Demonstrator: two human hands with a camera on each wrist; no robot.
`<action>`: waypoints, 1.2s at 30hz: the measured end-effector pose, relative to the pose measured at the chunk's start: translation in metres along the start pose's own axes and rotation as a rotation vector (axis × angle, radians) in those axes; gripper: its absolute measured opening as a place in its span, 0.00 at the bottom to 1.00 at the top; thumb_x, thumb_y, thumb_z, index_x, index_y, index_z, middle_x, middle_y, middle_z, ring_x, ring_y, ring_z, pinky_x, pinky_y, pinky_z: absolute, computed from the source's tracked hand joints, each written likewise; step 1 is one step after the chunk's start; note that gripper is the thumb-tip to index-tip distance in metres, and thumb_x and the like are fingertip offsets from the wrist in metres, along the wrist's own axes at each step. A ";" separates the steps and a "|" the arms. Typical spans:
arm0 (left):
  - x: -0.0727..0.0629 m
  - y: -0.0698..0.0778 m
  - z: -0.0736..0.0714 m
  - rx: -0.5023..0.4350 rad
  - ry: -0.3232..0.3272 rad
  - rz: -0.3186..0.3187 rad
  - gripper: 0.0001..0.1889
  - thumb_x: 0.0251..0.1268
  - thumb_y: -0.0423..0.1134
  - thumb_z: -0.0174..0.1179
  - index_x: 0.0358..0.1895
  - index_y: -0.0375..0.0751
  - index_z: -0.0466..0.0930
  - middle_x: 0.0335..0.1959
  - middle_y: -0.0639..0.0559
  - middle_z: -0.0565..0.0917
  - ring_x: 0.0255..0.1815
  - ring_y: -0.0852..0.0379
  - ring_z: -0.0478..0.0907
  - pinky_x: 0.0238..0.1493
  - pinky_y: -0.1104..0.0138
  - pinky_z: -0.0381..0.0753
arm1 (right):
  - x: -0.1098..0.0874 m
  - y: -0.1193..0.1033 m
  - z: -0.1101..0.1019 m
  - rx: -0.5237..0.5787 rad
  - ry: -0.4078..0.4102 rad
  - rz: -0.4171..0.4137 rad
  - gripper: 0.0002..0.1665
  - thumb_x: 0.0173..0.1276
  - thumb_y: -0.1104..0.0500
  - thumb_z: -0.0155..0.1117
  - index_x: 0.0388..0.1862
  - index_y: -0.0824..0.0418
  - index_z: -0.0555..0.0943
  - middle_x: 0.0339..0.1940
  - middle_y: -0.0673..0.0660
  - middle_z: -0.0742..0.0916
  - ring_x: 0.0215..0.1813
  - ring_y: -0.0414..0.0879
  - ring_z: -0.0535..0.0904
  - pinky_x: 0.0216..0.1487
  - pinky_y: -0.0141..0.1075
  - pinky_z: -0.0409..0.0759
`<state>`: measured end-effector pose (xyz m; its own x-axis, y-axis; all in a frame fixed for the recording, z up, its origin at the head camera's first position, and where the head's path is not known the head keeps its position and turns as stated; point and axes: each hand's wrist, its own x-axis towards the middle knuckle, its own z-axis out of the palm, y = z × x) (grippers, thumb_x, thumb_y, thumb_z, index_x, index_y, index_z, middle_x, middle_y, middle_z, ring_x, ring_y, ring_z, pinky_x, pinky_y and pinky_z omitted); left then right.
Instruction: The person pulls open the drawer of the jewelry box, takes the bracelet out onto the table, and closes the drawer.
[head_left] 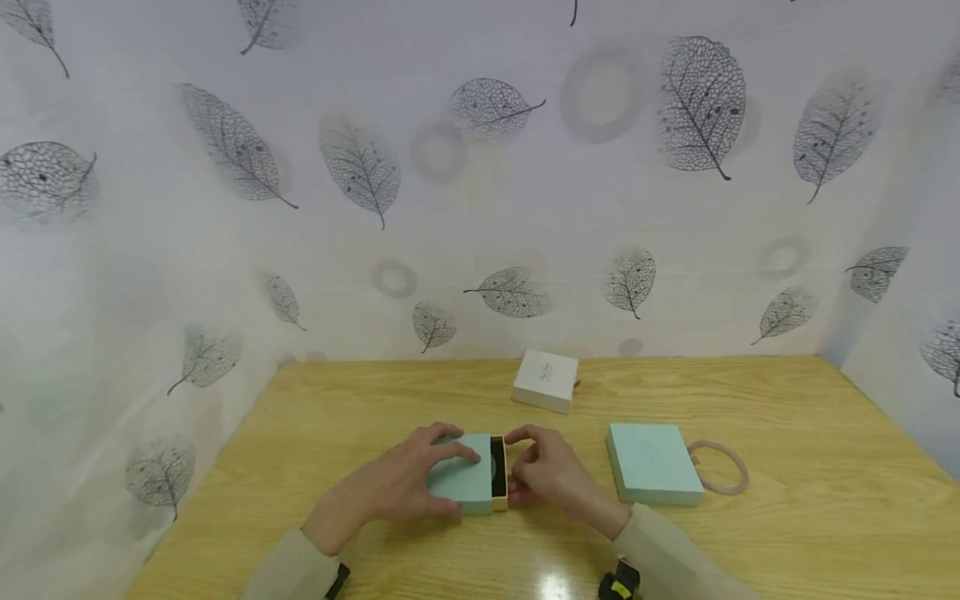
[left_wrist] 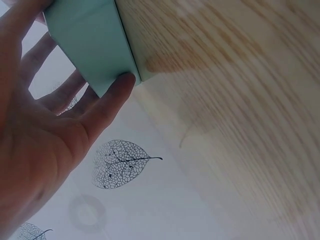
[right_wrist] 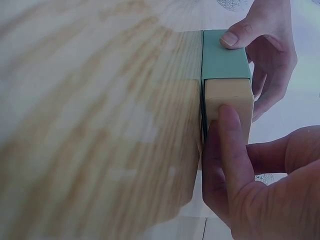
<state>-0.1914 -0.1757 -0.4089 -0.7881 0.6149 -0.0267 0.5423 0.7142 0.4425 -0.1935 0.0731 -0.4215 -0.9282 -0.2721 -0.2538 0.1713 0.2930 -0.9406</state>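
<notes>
A mint-green box sleeve (head_left: 472,487) lies on the wooden table, and a tan inner drawer (head_left: 500,503) with a dark inside sticks out a little from its right end. My left hand (head_left: 405,477) grips the sleeve, thumb along the near side and fingers spread over the top. In the left wrist view that thumb lies against the green side (left_wrist: 90,45). Around the drawer's exposed end my right hand (head_left: 551,471) holds with thumb and fingers; the right wrist view shows the thumb on the tan side (right_wrist: 230,90). What lies inside the drawer is mostly hidden.
Another mint-green box (head_left: 656,467) stands to the right, shut, with a pale pinkish ring (head_left: 738,467) partly behind its right edge. Toward the back sits a small white box (head_left: 546,379) with a brown tab. A leaf-patterned sheet (head_left: 480,208) rises behind the table.
</notes>
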 end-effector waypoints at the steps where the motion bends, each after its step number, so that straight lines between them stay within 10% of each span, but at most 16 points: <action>1: 0.000 0.000 0.000 -0.001 0.001 0.001 0.31 0.56 0.55 0.75 0.64 0.61 0.78 0.74 0.45 0.68 0.68 0.45 0.70 0.64 0.45 0.79 | 0.000 0.000 0.000 0.000 0.000 0.001 0.25 0.70 0.76 0.54 0.64 0.67 0.75 0.33 0.61 0.82 0.28 0.45 0.84 0.33 0.40 0.89; 36: 0.000 0.002 -0.001 -0.006 0.001 -0.010 0.30 0.56 0.55 0.75 0.64 0.62 0.79 0.75 0.46 0.68 0.71 0.45 0.69 0.66 0.44 0.77 | -0.002 0.004 -0.002 0.022 -0.006 -0.062 0.24 0.68 0.77 0.53 0.63 0.71 0.74 0.29 0.60 0.82 0.27 0.44 0.84 0.32 0.42 0.89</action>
<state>-0.1904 -0.1750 -0.4072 -0.7939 0.6073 -0.0306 0.5323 0.7184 0.4477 -0.1914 0.0768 -0.4241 -0.9352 -0.2946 -0.1964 0.1209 0.2557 -0.9592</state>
